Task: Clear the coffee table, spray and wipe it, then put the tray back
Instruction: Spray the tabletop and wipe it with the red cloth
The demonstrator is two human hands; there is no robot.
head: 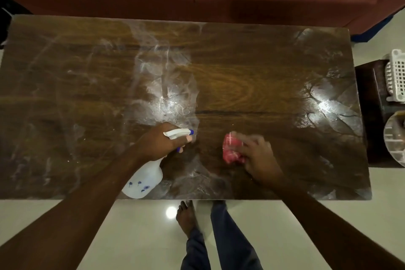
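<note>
The spraying and wiping step is in hand. The grip of the left hand (160, 141) is closed round the spray bottle (145, 178) at the near edge of the streaky tabletop (241, 68). The right hand (258, 155) grasps a red cloth (231, 149) just beside. Next, I think, the wet streaks need wiping.
</note>
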